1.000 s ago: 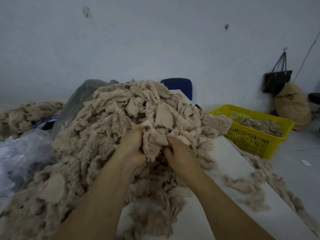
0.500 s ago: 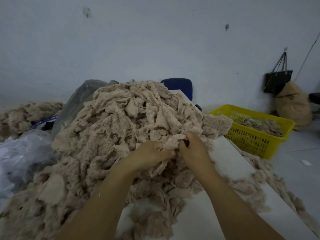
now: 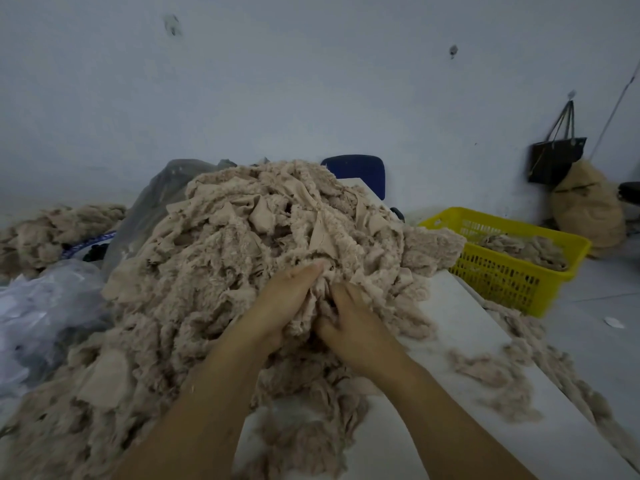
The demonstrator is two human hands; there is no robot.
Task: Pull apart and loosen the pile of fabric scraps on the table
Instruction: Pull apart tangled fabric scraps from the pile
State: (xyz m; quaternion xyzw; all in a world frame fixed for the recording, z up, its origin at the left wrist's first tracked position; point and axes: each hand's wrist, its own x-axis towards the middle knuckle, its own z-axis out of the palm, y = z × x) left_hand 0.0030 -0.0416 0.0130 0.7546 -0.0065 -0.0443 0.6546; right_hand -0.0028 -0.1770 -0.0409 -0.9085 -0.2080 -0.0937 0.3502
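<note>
A bare pale wall (image 3: 311,98) fills the top half of my view, with 2 dark marks on it. Below it runs a white table (image 3: 460,327), and most of that table is buried under the pile of fabric scraps (image 3: 242,271), a beige fuzzy heap that peaks near 12 o'clock and spreads down toward 7 o'clock. Loose tufts (image 3: 491,375) lie apart from the heap at about 4 o'clock on the bare tabletop.

I see both hands pressed into the front of the heap, close to the middle of the frame. The left hand (image 3: 284,303) lies with its fingers stretched toward 1 o'clock, the tips sunk in the fluff; the thumb side is hidden, so I cannot tell whether it is clamped on anything. The right hand (image 3: 356,327) sits just beside it at 3 o'clock from it, fingers curled down into the scraps; what they hold, if anything, is buried and I cannot tell. A fold of cloth stands up between the 2 hands.

At 3 o'clock a yellow basket (image 3: 502,271) with scraps inside stands past the table edge. A dark bag (image 3: 554,157) hangs on the wall at 2 o'clock above a tan sack (image 3: 585,209). A blue chair back (image 3: 360,171) shows behind the heap, and clear plastic bags (image 3: 45,306) lie at 9 o'clock.
</note>
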